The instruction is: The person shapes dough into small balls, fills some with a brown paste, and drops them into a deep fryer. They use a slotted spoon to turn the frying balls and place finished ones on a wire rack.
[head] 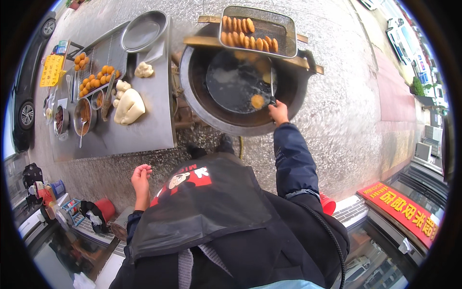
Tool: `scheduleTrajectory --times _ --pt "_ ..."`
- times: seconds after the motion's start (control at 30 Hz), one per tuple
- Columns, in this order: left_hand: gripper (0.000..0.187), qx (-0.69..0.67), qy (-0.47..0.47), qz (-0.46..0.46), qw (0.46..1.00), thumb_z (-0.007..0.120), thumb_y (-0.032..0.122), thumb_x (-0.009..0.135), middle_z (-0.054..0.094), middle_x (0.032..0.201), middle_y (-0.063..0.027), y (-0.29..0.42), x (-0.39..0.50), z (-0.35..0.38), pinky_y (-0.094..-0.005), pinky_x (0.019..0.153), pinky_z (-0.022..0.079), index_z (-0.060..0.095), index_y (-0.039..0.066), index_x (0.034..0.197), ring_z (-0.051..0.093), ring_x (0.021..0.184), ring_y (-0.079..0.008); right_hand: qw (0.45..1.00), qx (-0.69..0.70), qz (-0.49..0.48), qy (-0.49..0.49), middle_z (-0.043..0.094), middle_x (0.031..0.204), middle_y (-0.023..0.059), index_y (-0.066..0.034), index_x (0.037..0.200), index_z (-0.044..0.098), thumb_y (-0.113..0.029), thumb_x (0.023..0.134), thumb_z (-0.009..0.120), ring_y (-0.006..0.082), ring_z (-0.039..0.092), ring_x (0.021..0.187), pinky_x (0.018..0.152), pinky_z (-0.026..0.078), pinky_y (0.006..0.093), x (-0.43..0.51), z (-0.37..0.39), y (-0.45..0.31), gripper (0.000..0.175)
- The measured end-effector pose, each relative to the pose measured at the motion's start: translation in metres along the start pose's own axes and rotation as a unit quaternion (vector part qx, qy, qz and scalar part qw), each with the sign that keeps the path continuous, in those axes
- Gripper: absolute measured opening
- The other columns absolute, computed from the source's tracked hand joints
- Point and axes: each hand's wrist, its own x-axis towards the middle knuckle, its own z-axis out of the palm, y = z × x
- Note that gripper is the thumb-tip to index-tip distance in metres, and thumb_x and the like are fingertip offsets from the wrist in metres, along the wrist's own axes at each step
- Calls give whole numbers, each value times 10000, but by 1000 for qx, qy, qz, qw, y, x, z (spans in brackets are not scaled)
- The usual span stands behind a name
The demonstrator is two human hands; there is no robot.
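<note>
My right hand (279, 112) grips the dark handle of a long metal utensil (271, 81), which reaches into a large wok of hot oil (231, 83). A round golden cake (257, 101) floats in the oil left of the hand, and more cakes lie blurred near the wok's far side. Across the wok's far rim, on wooden slats (205, 41), rests a wire mesh basket (287, 27) holding two rows of fried cakes (249, 41). My left hand (141, 177) is raised beside the apron (216, 202), fingertips drawn together; no object shows in it.
The steel table (155, 123) at left bears white dough (130, 107), a tray of fried balls (97, 81), a bowl of filling with a spoon (85, 115) and a round metal basin (145, 30). A red bucket (105, 209) stands behind at lower left.
</note>
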Motion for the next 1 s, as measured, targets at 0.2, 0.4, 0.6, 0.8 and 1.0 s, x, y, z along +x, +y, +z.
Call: scheduleTrajectory --times 0.2,0.4,0.6,0.8,1.0 --pt "165 -9 -18 -19 1000 472 45 944 674 944 -45 -1 12 6 -198 672 440 623 24 1006 608 793 -80 974 204 76 -61 567 706 2 -29 991 612 -38 886 563 78 529 557 452 424 226 -47 -7 -30 117" --pt "170 -2 -24 9 1000 468 39 938 678 933 -42 2 23 11 -206 675 448 626 28 1002 615 786 -84 984 163 35 -61 566 692 1 -46 985 611 -64 881 580 74 520 545 448 413 225 -63 -2 -40 110" --pt "174 10 -5 4 1000 468 39 938 681 935 -48 -1 8 3 -211 683 451 628 24 1005 617 792 -87 984 163 17 -66 543 635 15 -15 952 576 -67 885 580 98 500 495 433 399 241 -27 20 -57 85" --pt "175 -6 28 -7 1000 471 38 938 681 940 -54 -16 -10 -12 -212 685 452 628 16 1013 618 793 -91 980 180 12 -85 498 609 50 -23 841 474 -35 890 545 136 486 462 397 373 276 22 51 -67 87" --pt "170 -15 45 -17 999 473 35 935 677 932 -47 -27 -20 -15 -211 679 447 626 19 1007 617 795 -90 990 113 30 -84 527 660 15 -11 892 548 -31 850 578 117 526 489 413 407 277 44 62 -65 55"
